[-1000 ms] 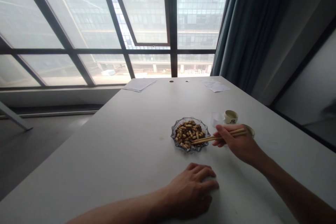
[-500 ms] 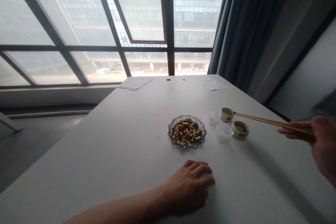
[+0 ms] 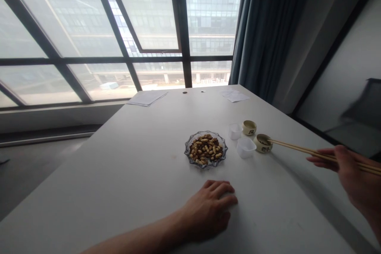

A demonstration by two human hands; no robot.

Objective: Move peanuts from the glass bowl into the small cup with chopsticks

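My right hand [image 3: 354, 170] grips a pair of wooden chopsticks [image 3: 303, 150]. Their tips reach over the rim into the nearer small ceramic cup [image 3: 264, 147], which has a dark character on its side and bits of something inside. Just behind it stands a similar cup [image 3: 250, 129]. Two translucent plastic cups sit left of these, a nearer one [image 3: 246, 149] and a farther one [image 3: 235, 131]. My left hand [image 3: 210, 208] rests on the table, holding nothing, its fingers loosely bent and apart. Beyond it is a scalloped glass bowl [image 3: 188, 151] with peanuts [image 3: 206, 149] and smaller dark pieces.
The white table [image 3: 143, 154] runs back toward the windows. Stacked papers [image 3: 148, 98] lie at its far left corner and more sheets [image 3: 235, 95] at the far right. A blue curtain [image 3: 258, 27] hangs behind; a dark chair [image 3: 363, 107] is at the right.
The chopstick tips have moved from the farther ceramic cup's rim into the nearer one. A small dark piece at the tips no longer shows. My left hand stays resting; the view has shifted slightly.
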